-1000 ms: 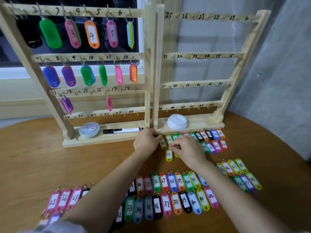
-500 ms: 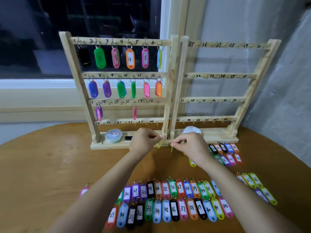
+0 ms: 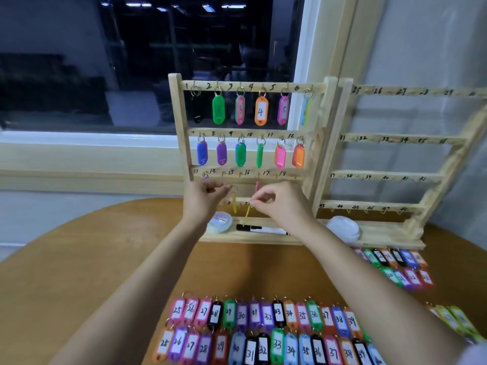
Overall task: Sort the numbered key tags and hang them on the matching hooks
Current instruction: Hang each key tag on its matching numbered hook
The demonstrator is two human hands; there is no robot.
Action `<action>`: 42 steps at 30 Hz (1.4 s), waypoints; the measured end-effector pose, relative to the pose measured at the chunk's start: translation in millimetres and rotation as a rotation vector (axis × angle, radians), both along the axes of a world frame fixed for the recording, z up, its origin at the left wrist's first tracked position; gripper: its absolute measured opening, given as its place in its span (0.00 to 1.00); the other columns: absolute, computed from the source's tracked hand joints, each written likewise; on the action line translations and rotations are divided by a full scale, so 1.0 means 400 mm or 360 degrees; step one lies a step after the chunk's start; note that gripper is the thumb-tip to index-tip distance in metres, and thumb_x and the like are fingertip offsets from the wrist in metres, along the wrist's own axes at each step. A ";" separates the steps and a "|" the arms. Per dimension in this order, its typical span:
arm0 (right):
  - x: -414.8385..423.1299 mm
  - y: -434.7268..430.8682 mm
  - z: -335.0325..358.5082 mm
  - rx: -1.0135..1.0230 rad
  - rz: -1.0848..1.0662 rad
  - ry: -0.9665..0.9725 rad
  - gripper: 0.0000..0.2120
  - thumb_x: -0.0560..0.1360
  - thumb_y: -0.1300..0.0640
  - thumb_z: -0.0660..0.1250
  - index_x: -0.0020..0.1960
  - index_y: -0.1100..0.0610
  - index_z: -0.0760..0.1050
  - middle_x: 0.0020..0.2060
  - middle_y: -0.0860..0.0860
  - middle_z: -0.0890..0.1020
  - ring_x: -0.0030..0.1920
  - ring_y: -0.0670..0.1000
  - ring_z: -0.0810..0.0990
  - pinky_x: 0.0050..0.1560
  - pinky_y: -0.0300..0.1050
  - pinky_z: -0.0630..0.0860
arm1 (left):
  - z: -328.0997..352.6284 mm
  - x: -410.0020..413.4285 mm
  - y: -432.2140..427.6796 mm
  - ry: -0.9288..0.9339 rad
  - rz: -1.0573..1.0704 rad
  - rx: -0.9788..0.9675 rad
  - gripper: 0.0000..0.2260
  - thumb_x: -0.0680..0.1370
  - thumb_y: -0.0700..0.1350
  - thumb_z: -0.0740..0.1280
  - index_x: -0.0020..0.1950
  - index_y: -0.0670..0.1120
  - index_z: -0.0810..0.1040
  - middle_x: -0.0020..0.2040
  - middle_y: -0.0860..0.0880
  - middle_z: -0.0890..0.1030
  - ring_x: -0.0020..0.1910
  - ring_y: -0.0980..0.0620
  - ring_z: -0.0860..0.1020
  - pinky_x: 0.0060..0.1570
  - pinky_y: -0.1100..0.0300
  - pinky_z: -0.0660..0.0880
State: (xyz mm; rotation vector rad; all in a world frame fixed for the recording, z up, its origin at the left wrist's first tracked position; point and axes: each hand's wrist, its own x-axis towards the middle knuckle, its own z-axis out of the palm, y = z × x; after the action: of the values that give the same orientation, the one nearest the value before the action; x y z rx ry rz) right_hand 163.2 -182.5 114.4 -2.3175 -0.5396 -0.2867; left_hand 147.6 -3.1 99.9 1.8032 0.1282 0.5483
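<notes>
A wooden rack (image 3: pixel 181 143) with numbered hooks stands at the table's far side, with a second empty rack (image 3: pixel 395 139) to its right. Coloured tags hang on hooks 1 to 12. My left hand (image 3: pixel 204 197) pinches a yellow key tag (image 3: pixel 234 206) by its ring, just below the row marked 13 to 18. My right hand (image 3: pixel 280 204) pinches another yellow tag (image 3: pixel 247 214), which hangs edge-on. A pink tag (image 3: pixel 257 187) hangs near hook 17. Rows of numbered tags (image 3: pixel 263 330) lie in front of me.
A round blue tin (image 3: pixel 220 222), a black marker (image 3: pixel 259 229) and a white lid (image 3: pixel 344 229) rest on the rack bases. More tags (image 3: pixel 395 267) lie on the wooden table (image 3: pixel 92 259) at right. A dark window is behind the rack.
Both hands have risen from the table's tag pile to the rack's third row, each carrying a yellow tag. The view has tilted up and to the left.
</notes>
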 end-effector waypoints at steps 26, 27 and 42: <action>0.082 0.192 0.056 -0.0211 -0.0244 -0.0516 0.07 0.76 0.53 0.67 0.43 0.50 0.84 0.41 0.47 0.78 0.48 0.52 0.72 0.35 0.42 0.61 | -0.020 0.070 0.070 -0.0037 0.0339 0.0315 0.03 0.75 0.47 0.71 0.43 0.50 0.84 0.31 0.50 0.77 0.29 0.51 0.71 0.32 0.56 0.71; 0.081 0.191 0.054 -0.0261 -0.0253 -0.0521 0.07 0.76 0.53 0.67 0.43 0.51 0.84 0.41 0.47 0.78 0.48 0.52 0.72 0.37 0.42 0.61 | -0.023 0.063 0.072 -0.0029 0.0340 0.0346 0.03 0.75 0.47 0.71 0.43 0.50 0.84 0.30 0.50 0.77 0.28 0.52 0.70 0.31 0.58 0.69; -0.034 -0.061 -0.078 -0.0333 -0.0138 -0.0316 0.05 0.75 0.51 0.69 0.48 0.46 0.83 0.37 0.41 0.74 0.48 0.48 0.72 0.39 0.42 0.65 | -0.087 -0.052 -0.080 0.0163 -0.0009 0.0740 0.04 0.73 0.51 0.73 0.42 0.51 0.84 0.32 0.54 0.79 0.33 0.57 0.76 0.30 0.62 0.68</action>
State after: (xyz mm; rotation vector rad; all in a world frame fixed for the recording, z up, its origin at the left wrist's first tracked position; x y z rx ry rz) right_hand 149.6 -206.7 83.0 -2.5352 -0.5907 -0.5283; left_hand 126.6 -35.3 65.2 2.2849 0.0682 0.5090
